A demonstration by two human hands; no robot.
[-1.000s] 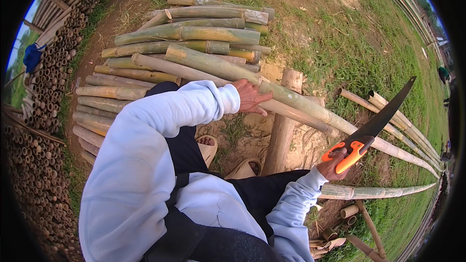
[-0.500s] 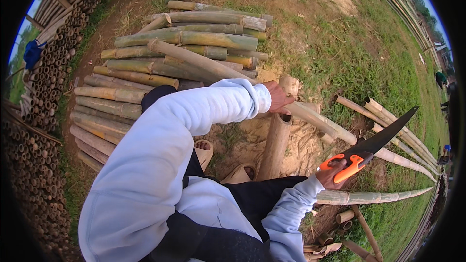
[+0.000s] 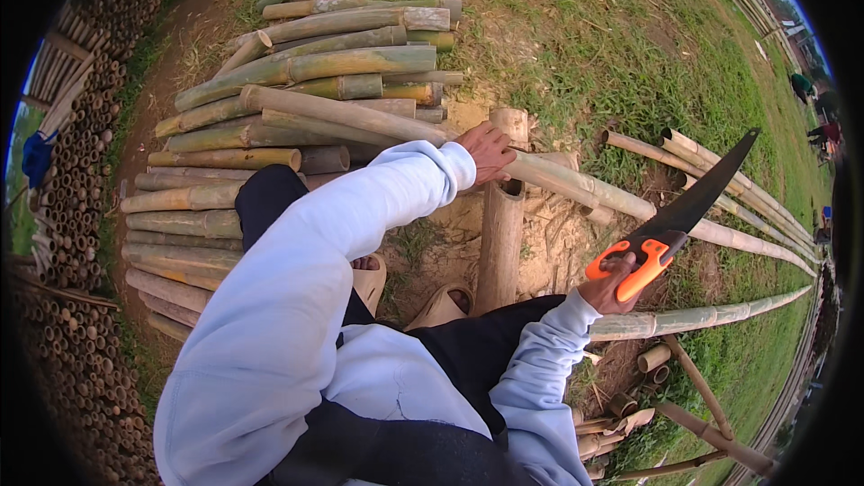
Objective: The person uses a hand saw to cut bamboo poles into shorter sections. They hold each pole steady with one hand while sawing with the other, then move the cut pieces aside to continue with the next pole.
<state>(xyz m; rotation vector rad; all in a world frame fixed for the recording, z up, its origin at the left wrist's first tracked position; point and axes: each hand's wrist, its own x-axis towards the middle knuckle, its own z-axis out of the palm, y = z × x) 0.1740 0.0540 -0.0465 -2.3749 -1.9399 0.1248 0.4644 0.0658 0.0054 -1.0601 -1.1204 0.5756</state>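
Note:
My left hand (image 3: 487,152) is wrapped over a long bamboo pole (image 3: 585,187) that slants from the stack at left toward the far right. Under it, close to that hand, are a thick bamboo post (image 3: 500,243) with a hollow end and a shorter bamboo stub (image 3: 510,124). In my right hand (image 3: 614,283) is a handsaw, gripped by its orange and black handle (image 3: 650,265). Its dark blade (image 3: 706,184) points up and to the right, across the pole in this view. Whether the teeth touch the bamboo I cannot tell.
Cut bamboo lengths (image 3: 360,63) lie stacked at left, by my knee. Beyond stands a large pile of bamboo ends (image 3: 76,342) with a blue cloth (image 3: 36,159). More long poles (image 3: 720,157) fan out at right over grass. Short offcuts (image 3: 652,358) lie at lower right.
The view has shifted, so the stack and pole appear further left and higher. Both hands keep their grips. The saw stays near the same part of the pole.

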